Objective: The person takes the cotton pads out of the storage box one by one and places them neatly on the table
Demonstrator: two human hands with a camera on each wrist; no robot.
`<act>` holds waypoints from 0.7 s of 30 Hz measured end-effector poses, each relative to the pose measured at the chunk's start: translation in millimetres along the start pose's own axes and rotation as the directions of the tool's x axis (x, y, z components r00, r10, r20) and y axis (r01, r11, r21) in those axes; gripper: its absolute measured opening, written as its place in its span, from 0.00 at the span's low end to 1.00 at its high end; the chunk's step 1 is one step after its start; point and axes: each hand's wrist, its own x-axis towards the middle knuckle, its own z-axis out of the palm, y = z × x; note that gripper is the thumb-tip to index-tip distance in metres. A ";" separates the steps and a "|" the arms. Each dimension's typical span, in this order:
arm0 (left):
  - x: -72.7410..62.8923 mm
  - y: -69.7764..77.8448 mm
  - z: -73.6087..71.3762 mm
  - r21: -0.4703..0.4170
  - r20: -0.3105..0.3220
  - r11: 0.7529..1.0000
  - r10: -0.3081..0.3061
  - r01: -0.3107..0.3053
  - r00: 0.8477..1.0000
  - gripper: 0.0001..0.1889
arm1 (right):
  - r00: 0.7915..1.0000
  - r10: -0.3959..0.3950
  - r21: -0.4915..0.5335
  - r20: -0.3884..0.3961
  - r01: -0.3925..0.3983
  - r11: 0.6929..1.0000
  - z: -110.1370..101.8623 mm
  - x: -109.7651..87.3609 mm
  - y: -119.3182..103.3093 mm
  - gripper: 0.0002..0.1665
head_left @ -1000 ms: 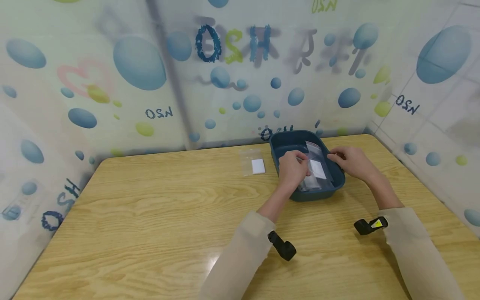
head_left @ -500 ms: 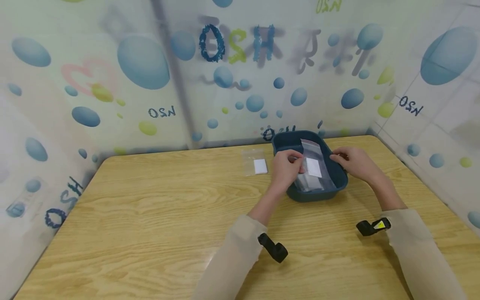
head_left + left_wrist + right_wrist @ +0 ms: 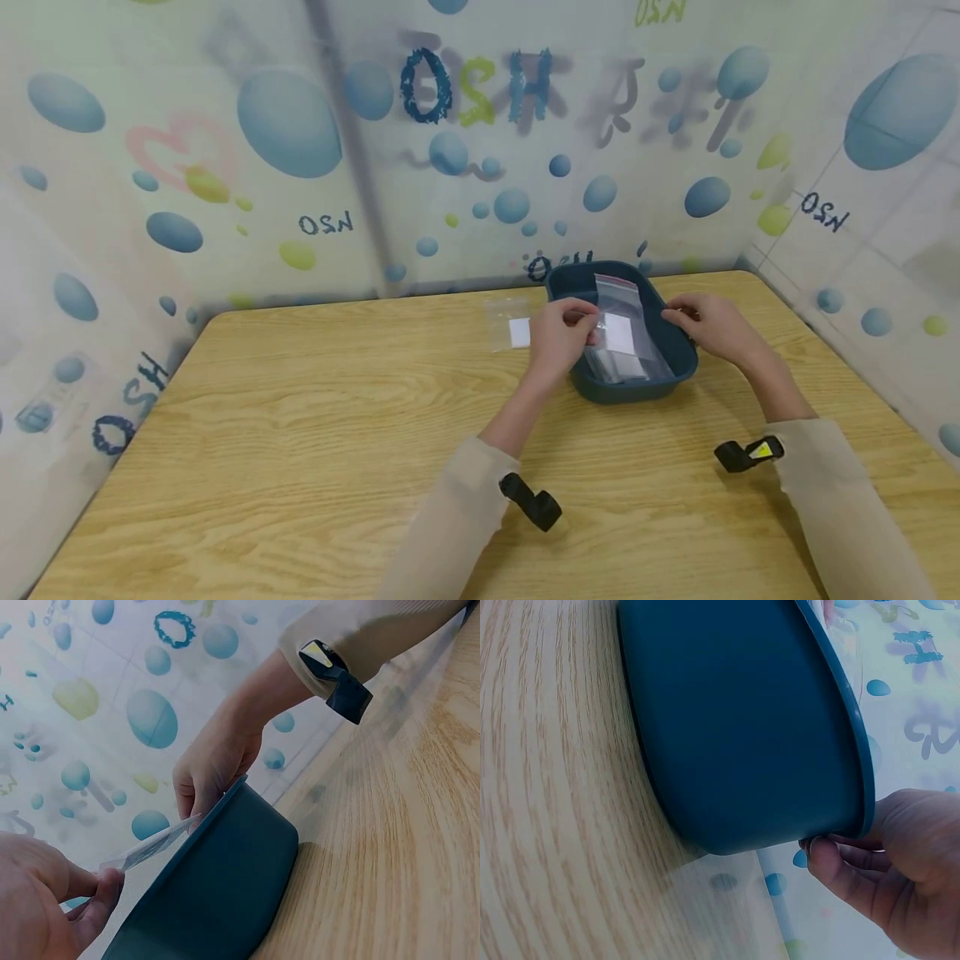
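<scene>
A dark blue plastic bin (image 3: 626,392) stands near the table's far edge, with several clear zip bags (image 3: 617,368) inside. Between thumb and fingers, my left hand (image 3: 557,340) pinches the left edge of a clear zip bag (image 3: 619,296) with a white square in it. That bag slants over the bin's opening, its lower part overlapping the other bags in the head view. In the left wrist view the zip bag (image 3: 154,849) appears edge-on above the rim. My right hand (image 3: 708,323) grips the bin's right rim, thumb on the outer wall in the right wrist view (image 3: 919,862).
Left of the bin, another clear zip bag (image 3: 501,323) with a white square lies on the wooden table (image 3: 300,417), partly covered by my left hand. A patterned curtain-like wall (image 3: 480,225) rises behind the table, and another bounds its right side.
My left hand has moved left, drawing the pinched zip bag leftward across the bin's opening, so more of it shows. The right hand keeps its grip on the rim.
</scene>
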 end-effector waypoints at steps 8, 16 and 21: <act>1.5 -0.7 -13.3 0.032 -0.002 0.998 0.046 -0.046 0.999 0.04 | 1.000 0.006 0.004 0.005 -0.006 1.000 -0.2 0.3 -1.0 0.21; 5.2 -1.6 -23.7 0.030 -0.014 1.000 0.008 -0.008 1.000 0.04 | 1.000 0.006 -0.008 0.003 -0.006 1.000 0.1 0.7 -0.8 0.21; 7.6 -2.6 -32.3 0.019 -0.007 1.000 0.015 -0.015 1.000 0.05 | 1.000 0.001 -0.006 0.000 -0.001 1.000 0.3 1.0 -0.2 0.20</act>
